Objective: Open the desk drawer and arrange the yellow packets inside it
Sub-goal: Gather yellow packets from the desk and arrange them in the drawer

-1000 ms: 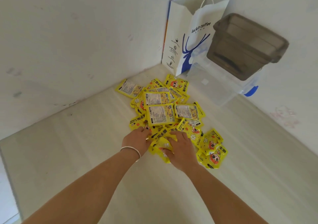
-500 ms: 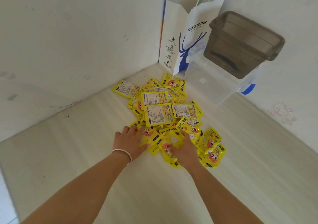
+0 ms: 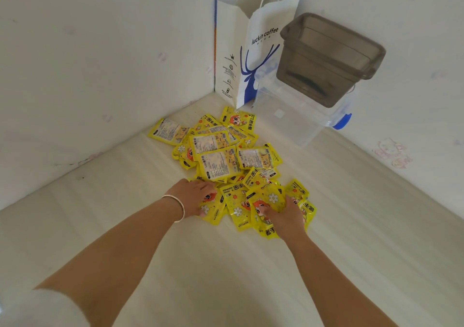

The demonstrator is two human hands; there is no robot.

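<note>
Since half second ago: my left hand [image 3: 194, 197] went from flat to curled on yellow packets [image 3: 221, 160]; right hand [image 3: 285, 215] fingers pinching lower-centre packets. Gathering underway; drawer unseen.

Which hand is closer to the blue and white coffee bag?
Left. The left hand is on the near left edge of the yellow packets, roughly below the coffee bag. The right hand lies nearer the camera, farther from it.
</note>
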